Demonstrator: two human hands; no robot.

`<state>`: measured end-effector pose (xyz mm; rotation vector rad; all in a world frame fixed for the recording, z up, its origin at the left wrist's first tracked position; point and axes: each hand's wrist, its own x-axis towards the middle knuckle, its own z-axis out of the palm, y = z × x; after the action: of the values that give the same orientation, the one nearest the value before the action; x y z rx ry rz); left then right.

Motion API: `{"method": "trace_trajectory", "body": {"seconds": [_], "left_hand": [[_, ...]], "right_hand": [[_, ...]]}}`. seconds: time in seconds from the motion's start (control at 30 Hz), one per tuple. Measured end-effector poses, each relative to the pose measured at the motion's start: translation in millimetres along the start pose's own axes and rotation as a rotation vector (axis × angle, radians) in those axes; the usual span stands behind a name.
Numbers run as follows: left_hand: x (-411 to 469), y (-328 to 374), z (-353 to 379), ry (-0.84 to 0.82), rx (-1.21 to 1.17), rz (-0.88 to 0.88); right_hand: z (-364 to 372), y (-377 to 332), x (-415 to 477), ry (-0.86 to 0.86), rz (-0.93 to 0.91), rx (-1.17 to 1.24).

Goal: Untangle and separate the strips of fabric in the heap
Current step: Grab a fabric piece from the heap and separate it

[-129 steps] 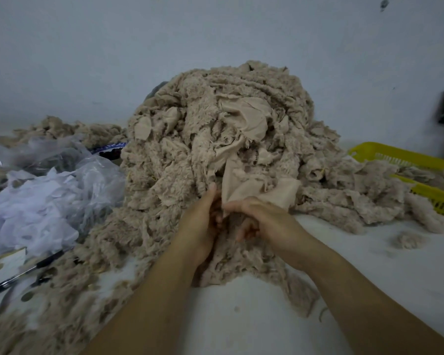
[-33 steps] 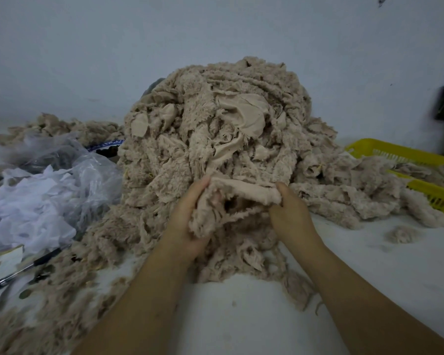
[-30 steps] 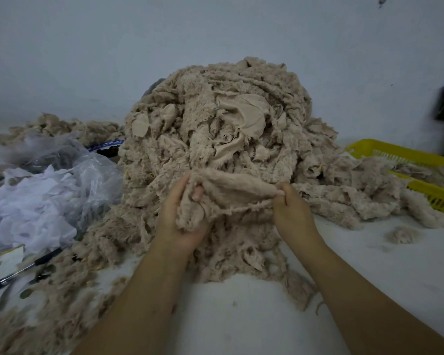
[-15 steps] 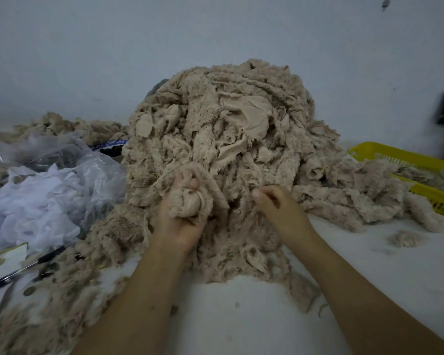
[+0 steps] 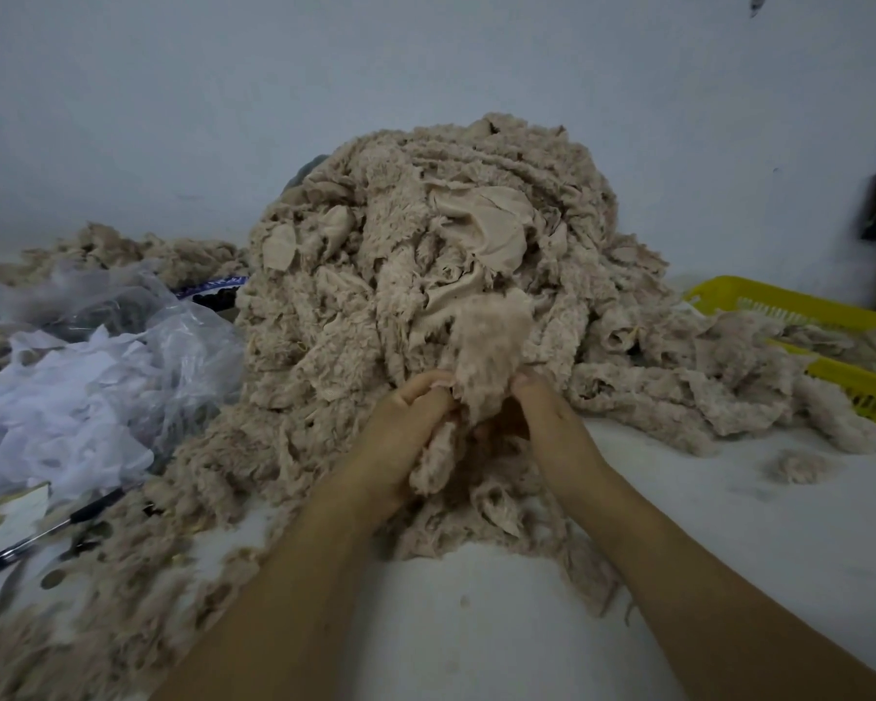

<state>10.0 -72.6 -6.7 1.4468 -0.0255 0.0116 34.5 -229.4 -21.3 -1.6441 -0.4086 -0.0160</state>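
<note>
A big heap (image 5: 375,306) of fuzzy beige fabric sits in the middle of the white worktop (image 5: 476,624), against the far wall. At its near edge, the left hand (image 5: 405,432) and the right hand (image 5: 552,422) are close together, each with fingers curled round one fluffy strip (image 5: 486,346) that stands up between them. A yellow basket (image 5: 780,303) holding more fabric lies far right. Crumpled plastic bags (image 5: 97,387) and a pen (image 5: 46,531) lie on the left.

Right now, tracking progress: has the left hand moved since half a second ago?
Yes. Against the unmoved heap, the left hand shifted rightward, closer to the right hand.
</note>
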Motion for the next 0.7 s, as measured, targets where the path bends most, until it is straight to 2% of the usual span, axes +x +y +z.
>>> {"method": "trace_trajectory", "body": {"seconds": [0.07,0.13,0.3,0.4,0.47,0.57,0.7], "left_hand": [[0.2,-1.5,0.7,0.039,0.103,0.056],[0.5,-2.3,2.5,0.017,0.128,0.084],[2.9,-5.7,1.7,0.019,0.145,0.093],[3.9,-4.9,0.5,0.028,0.036,0.065],[4.9,-1.7,0.5,0.058,-0.128,0.034],[7.5,4.4,-3.2,0.121,-0.378,0.011],[9.6,7.2,-6.2,0.148,-0.555,-0.071]], "right_hand": [[-0.4,-0.9,2.2,0.033,-0.039,0.09],[1.5,-4.8,2.0,0.013,-0.137,0.039],[0.0,3.8,5.2,0.045,-0.126,-0.158],[-4.4,2.3,7.1,0.095,-0.042,-0.132],[-4.2,-1.4,5.0,0.079,-0.011,-0.052],[2.3,-5.6,-0.9,-0.028,-0.091,-0.134],[22.0,-6.4,-8.7,-0.186,-0.065,-0.224]]}}
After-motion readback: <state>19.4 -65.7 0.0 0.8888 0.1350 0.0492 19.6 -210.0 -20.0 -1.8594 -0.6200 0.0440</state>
